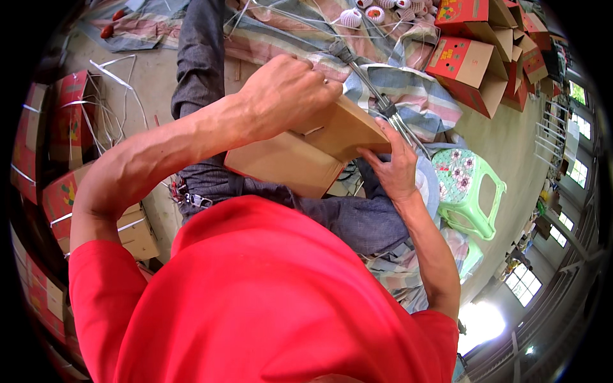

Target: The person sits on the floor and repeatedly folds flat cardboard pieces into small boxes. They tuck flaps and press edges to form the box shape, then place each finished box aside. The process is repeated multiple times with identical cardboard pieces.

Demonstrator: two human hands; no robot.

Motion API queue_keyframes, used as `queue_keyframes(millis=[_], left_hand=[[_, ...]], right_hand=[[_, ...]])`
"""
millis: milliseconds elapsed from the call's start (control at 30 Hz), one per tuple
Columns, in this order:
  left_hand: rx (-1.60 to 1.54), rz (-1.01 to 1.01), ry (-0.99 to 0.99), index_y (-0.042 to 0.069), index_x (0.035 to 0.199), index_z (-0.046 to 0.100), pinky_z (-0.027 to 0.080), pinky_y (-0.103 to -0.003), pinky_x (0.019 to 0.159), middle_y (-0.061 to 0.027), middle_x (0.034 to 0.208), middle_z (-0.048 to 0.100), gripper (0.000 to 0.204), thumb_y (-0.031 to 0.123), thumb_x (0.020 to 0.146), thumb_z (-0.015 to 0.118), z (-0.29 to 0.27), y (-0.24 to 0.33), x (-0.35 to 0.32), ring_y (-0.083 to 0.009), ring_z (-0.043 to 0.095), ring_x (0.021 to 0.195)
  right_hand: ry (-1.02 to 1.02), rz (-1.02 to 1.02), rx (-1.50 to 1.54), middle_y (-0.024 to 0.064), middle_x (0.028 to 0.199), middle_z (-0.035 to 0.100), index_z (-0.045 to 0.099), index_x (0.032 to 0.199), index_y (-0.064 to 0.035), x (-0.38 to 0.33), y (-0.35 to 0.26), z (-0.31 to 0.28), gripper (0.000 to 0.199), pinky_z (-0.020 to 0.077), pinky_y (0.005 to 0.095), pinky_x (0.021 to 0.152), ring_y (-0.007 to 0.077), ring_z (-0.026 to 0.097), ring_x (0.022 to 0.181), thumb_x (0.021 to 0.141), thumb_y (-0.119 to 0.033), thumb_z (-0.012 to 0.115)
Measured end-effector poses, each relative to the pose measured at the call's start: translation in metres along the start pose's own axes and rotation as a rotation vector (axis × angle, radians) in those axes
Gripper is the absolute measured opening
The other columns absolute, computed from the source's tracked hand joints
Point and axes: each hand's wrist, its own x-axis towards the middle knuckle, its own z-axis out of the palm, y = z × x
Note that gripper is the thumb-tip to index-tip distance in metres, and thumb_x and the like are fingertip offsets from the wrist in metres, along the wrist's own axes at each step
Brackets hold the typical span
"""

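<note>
A cardboard box (284, 159), plain brown inside with a red outer edge, rests across my lap with its panels partly folded. My left hand (287, 92) reaches over its far upper edge, fingers curled tight, knuckles up; the fingertips are hidden behind the hand. At the right end my right hand (396, 166) grips a raised panel (348, 131), the thumb on the inner face and the fingers around the outside. Both my hands are on the same box. Beyond the right hand lies a metal stand with thin rods (383, 102).
Red printed boxes (469, 64) are piled far right. Strapped boxes (70, 115) stand at left beside loose white straps (121, 83). A striped sheet (421, 96) covers the floor, with net-wrapped fruit (364, 16) at the top. A green flowered stool (466, 185) is at right.
</note>
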Motion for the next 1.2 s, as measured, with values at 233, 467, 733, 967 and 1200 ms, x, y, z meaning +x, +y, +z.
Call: queue_keyframes(millis=[233,467,733,967,1200], left_hand=[[-0.009,-0.009,0.14,0.008,0.105,0.06,0.053,-0.04,0.091,-0.0088,0.101,0.067,0.027,0.015,0.081,0.069,0.009,0.01,-0.013,-0.0292,0.069,0.104],[-0.076,0.008,0.193,0.006,0.11,0.061,0.055,-0.041,0.089,-0.0097,0.103,0.069,0.031,0.018,0.082,0.07,0.002,0.009,-0.011,-0.0307,0.07,0.103],[-0.168,0.043,0.085,0.006,0.109,0.064,0.058,-0.045,0.079,-0.0151,0.094,0.073,0.032,0.022,0.083,0.074,0.0,-0.019,0.009,-0.035,0.073,0.093],[-0.173,0.096,0.064,0.005,0.096,0.07,0.057,-0.047,0.069,-0.0166,0.073,0.07,0.025,0.023,0.08,0.074,0.011,-0.04,0.023,-0.0376,0.073,0.077],[-0.109,0.281,0.244,0.006,0.096,0.072,0.057,-0.046,0.064,-0.017,0.073,0.072,0.028,0.026,0.077,0.073,0.032,-0.064,0.029,-0.0357,0.073,0.071]], right_hand=[[0.038,-0.025,-0.043,0.0211,0.132,0.07,0.059,0.134,0.0009,-0.011,-0.008,0.004,0.067,0.0588,0.0439,0.097,0.0394,0.07,0.117,0.076,-0.01,0.091],[0.054,-0.024,-0.045,0.0226,0.137,0.065,0.054,0.139,0.0011,-0.016,-0.001,0.011,0.074,0.0568,0.0445,0.101,0.0405,0.067,0.122,0.076,-0.011,0.092],[0.299,0.427,0.24,0.0244,0.145,0.054,0.037,0.152,0.0009,-0.04,-0.02,0.045,0.1,0.0491,0.0464,0.106,0.0411,0.059,0.123,0.073,-0.017,0.095],[-0.003,0.222,0.049,0.0119,0.063,0.058,0.066,0.088,-0.0007,-0.031,0.021,0.063,0.02,0.0485,0.0464,0.06,0.036,0.06,0.063,0.086,-0.012,0.083],[-0.13,0.327,0.187,0.0167,0.079,0.071,0.072,0.1,-0.0005,-0.018,0.021,0.068,0.018,0.0545,0.0468,0.066,0.0384,0.07,0.073,0.09,-0.013,0.08]])
